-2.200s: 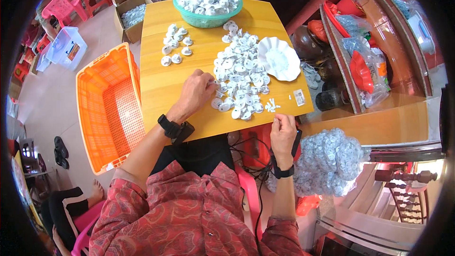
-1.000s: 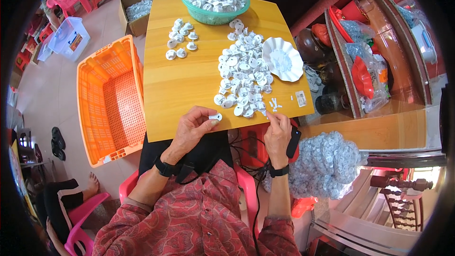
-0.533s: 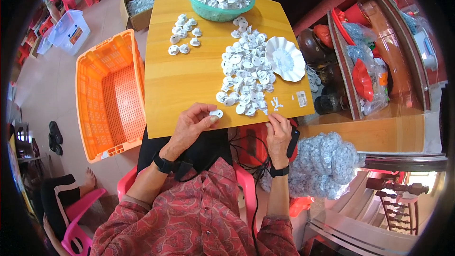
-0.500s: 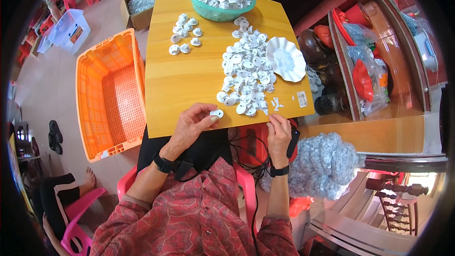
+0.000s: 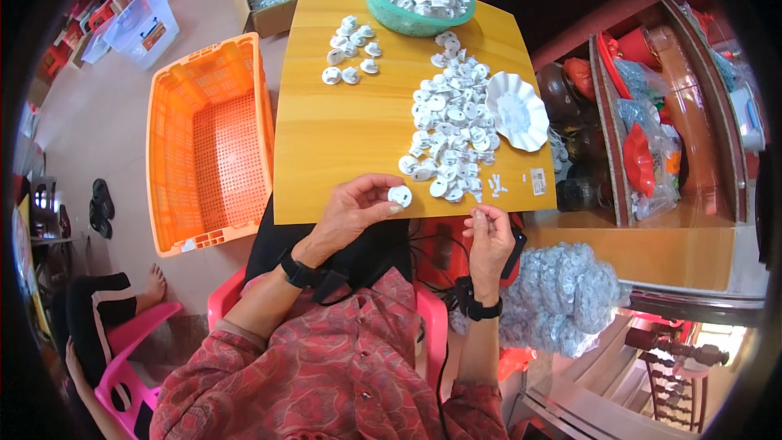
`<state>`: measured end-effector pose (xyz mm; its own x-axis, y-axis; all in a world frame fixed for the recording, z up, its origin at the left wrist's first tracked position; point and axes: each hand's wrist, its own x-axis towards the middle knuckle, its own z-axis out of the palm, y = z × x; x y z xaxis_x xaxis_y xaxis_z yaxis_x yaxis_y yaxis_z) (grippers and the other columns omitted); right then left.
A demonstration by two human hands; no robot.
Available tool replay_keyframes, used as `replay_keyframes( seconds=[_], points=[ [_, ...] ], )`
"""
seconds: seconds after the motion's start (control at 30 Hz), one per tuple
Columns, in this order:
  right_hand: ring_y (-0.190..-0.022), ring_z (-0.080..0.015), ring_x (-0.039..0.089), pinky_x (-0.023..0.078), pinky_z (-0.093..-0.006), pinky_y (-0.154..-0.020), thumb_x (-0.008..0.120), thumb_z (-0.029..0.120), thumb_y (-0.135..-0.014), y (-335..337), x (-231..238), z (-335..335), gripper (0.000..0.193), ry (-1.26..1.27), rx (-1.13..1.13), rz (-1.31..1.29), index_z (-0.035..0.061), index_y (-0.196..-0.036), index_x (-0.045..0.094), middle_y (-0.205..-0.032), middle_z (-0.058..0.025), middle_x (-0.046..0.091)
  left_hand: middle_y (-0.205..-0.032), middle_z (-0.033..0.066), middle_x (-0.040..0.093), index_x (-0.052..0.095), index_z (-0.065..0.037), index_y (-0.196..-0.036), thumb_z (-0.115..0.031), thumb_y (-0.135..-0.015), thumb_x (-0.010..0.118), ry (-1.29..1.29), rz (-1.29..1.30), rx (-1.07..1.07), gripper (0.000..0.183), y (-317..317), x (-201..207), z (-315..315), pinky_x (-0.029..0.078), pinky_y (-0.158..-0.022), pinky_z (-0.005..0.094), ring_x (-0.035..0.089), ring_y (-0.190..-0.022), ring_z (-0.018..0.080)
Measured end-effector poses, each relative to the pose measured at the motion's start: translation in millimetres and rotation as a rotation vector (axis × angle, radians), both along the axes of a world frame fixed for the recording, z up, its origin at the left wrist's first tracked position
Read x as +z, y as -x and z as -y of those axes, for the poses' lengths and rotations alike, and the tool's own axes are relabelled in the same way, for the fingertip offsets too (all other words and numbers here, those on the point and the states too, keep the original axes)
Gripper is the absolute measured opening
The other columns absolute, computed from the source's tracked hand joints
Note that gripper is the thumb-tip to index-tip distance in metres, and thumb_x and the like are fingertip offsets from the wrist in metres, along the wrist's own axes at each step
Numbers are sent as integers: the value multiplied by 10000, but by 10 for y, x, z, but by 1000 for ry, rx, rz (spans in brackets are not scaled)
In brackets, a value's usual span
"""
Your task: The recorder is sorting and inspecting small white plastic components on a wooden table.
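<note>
My left hand [image 5: 358, 208] pinches a round white plastic piece [image 5: 400, 195] between thumb and fingers at the table's near edge. The piece has a small dark slot in its face. Just to the right, my right hand [image 5: 490, 243] is closed with thumb and fingertips together. Whatever it pinches is too small to make out. Beyond it lie several tiny white strips [image 5: 496, 186] on the yellow table [image 5: 342, 138]. A large heap of similar round white pieces [image 5: 453, 118] spreads up the table's middle, and a smaller group [image 5: 350, 50] sits at the far left.
At the table's far side stands a green basin [image 5: 407, 21] piled with white pieces. A white scalloped dish [image 5: 533, 118] holds small bits at the right. An orange crate [image 5: 167, 155] stands left of the table, and a clear bag of pieces [image 5: 562, 293] lies at the right.
The whole view has shifted, moving the table rightward. My left hand has turned the white piece so its round face shows. My right fingertips have drawn back from the small strips, pinched together.
</note>
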<state>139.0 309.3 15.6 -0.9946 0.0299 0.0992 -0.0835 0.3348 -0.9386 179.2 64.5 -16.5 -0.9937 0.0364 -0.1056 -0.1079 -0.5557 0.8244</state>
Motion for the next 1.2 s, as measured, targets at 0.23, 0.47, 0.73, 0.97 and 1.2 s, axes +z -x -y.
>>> replay_keyframes(
  seconds=[0.23, 0.47, 0.73, 0.97, 1.2],
  points=[
    [-780, -89, 601, 528, -220, -656, 573, 11, -988, -169, 291, 439, 158, 82, 211, 14, -11, -1094, 688, -1033, -49, 589, -1204, 53, 671, 616, -6, -1292, -6, -911, 702, -50, -71, -61, 390, -30, 18, -16, 514, -983, 283, 639, -1085, 125],
    [-797, -72, 595, 513, -209, -708, 600, -28, -967, -276, 379, 608, 243, 241, 254, 82, -42, -1208, 622, -1002, -57, 635, -1166, 54, 686, 607, 2, -1301, -25, -917, 706, -122, -62, -73, 397, -63, 54, -56, 523, -961, 278, 648, -1067, 125],
    [-794, -74, 631, 531, -233, -683, 669, -37, -916, -327, 406, 678, 327, 143, 228, 6, -33, -1235, 599, -922, -51, 686, -1150, 65, 691, 612, 4, -1297, -12, -916, 703, -168, -112, -100, 392, -83, 31, -56, 536, -944, 285, 660, -1039, 131],
    [-746, -161, 675, 548, -292, -622, 700, -30, -875, -325, 438, 730, 304, -277, 280, -311, -8, -1173, 643, -890, -107, 700, -1165, 74, 684, 618, 15, -1291, -7, -900, 712, -139, -110, -128, 403, -104, 42, -33, 533, -945, 285, 643, -1060, 137],
    [-763, -218, 679, 549, -328, -655, 697, -36, -866, -335, 441, 757, 301, -347, 291, -347, 0, -1161, 646, -864, -106, 687, -1141, 39, 677, 648, -17, -1272, -23, -883, 739, -34, -141, -104, 400, -116, 56, -29, 537, -909, 259, 630, -1029, 111]
  ],
)
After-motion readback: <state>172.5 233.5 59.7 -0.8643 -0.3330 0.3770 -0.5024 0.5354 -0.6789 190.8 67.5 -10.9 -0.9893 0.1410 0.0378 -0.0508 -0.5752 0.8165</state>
